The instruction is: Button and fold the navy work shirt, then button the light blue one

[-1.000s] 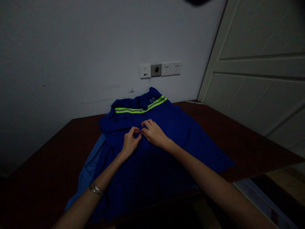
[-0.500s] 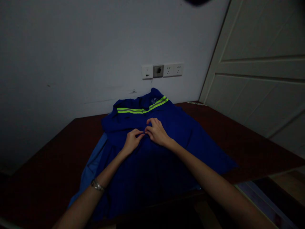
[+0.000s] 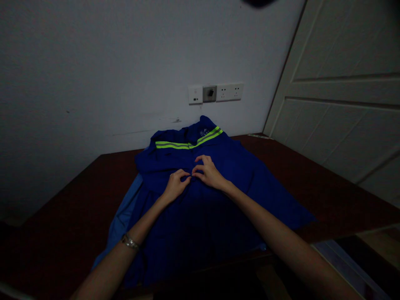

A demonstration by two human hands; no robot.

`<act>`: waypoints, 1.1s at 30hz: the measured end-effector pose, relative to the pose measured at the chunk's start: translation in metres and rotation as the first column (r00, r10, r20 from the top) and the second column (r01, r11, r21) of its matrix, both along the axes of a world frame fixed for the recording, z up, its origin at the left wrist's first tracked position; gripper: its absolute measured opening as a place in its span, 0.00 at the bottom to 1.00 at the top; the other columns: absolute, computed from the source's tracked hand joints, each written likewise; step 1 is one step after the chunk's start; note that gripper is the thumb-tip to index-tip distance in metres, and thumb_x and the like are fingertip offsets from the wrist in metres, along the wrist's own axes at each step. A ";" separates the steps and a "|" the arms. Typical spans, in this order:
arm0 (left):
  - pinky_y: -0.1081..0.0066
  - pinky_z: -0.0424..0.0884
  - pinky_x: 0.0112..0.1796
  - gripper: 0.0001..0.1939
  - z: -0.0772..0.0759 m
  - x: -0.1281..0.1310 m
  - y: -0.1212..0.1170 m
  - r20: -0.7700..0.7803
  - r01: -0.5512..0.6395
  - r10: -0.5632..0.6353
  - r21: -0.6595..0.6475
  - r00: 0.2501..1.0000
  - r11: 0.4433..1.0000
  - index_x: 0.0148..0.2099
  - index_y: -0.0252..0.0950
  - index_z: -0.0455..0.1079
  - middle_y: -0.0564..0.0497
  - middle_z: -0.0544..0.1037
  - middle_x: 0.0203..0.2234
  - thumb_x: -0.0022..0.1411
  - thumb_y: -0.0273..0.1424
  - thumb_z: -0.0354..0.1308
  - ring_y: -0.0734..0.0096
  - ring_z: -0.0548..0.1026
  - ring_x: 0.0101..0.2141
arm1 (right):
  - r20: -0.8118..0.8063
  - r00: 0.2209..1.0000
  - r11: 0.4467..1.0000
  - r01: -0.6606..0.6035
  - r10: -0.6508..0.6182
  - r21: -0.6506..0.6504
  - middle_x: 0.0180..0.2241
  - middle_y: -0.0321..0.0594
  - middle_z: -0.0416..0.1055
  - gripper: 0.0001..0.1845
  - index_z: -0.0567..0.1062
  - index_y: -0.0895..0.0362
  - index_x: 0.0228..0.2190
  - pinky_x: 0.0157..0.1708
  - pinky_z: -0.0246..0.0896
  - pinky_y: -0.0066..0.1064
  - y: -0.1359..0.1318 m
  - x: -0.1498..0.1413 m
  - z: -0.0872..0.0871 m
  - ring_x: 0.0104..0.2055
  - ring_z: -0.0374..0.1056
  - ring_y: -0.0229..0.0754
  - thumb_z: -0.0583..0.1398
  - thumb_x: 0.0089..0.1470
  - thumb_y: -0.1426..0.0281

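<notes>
A dark blue work jacket (image 3: 243, 179) lies spread out, its collar end toward the wall. Across its chest runs a yellow-green and grey reflective stripe (image 3: 172, 145). My left hand (image 3: 176, 184) pinches the front edge of the jacket between thumb and finger. Right beside it, my right hand (image 3: 210, 171) pinches the same spot with thumb and index finger, its other fingers raised and curled. The fingertips nearly meet at the middle of the front. Whatever small part sits between them is too dark and small to make out.
Under the jacket is a dark reddish-brown tabletop (image 3: 84, 191). Lighter blue cloth (image 3: 123, 212) shows at the jacket's left side. Sockets and switches (image 3: 215, 93) sit on the pale wall (image 3: 125, 62) behind. A white panelled door (image 3: 346, 104) stands at the right.
The view has shifted slightly, so everything appears a little further right. Both hands stay pinched on the jacket front, with only a small movement of the fingers.
</notes>
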State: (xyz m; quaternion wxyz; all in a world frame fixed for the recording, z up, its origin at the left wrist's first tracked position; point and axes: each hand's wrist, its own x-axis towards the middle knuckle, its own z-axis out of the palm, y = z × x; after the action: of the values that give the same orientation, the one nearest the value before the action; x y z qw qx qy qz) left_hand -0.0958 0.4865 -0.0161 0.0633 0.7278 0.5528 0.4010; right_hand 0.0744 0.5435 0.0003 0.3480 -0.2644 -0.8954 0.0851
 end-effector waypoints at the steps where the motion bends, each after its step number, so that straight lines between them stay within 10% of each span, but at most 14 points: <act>1: 0.72 0.66 0.33 0.07 -0.001 0.000 0.000 -0.012 0.004 -0.004 0.003 1.000 1.000 0.34 0.34 0.74 0.50 0.74 0.28 0.54 0.27 0.55 0.71 0.72 0.31 | 0.034 0.999 0.998 -0.016 0.014 0.064 0.47 0.44 0.57 0.05 0.75 0.55 0.31 0.48 0.51 0.46 -0.002 0.001 0.002 0.53 0.48 0.48 0.60 0.50 0.69; 9: 0.71 0.67 0.35 0.07 0.000 0.002 0.000 -0.025 0.032 -0.032 0.002 0.999 0.999 0.35 0.35 0.74 0.49 0.75 0.29 0.54 0.26 0.55 0.70 0.73 0.32 | 0.195 0.980 0.943 -0.036 -0.031 0.331 0.48 0.47 0.59 0.06 0.75 0.57 0.30 0.53 0.38 0.55 -0.016 -0.001 0.013 0.56 0.44 0.52 0.57 0.50 0.75; 25: 0.71 0.67 0.35 0.07 0.003 -0.001 -0.001 0.063 0.057 -0.057 0.000 0.996 0.998 0.34 0.35 0.75 0.50 0.75 0.29 0.55 0.30 0.56 0.71 0.72 0.31 | -0.127 0.991 0.966 -0.004 -0.030 -0.257 0.38 0.40 0.62 0.02 0.77 0.55 0.26 0.48 0.52 0.40 0.011 -0.005 -0.008 0.46 0.56 0.42 0.62 0.47 0.70; 33: 0.70 0.67 0.35 0.07 0.002 -0.004 0.002 0.180 -0.013 0.019 -0.037 0.983 0.999 0.33 0.35 0.75 0.49 0.77 0.29 0.52 0.29 0.57 0.70 0.73 0.31 | -0.160 0.982 0.965 -0.131 0.095 -0.226 0.44 0.41 0.62 0.09 0.77 0.53 0.33 0.50 0.51 0.41 0.018 0.004 -0.007 0.49 0.58 0.43 0.63 0.46 0.67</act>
State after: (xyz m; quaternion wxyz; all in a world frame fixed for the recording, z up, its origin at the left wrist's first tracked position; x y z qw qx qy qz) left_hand -0.1002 0.4882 -0.0145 0.1227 0.6827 0.5576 0.4560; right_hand 0.0788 0.5616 -0.0064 0.3743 -0.2451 -0.8643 0.2299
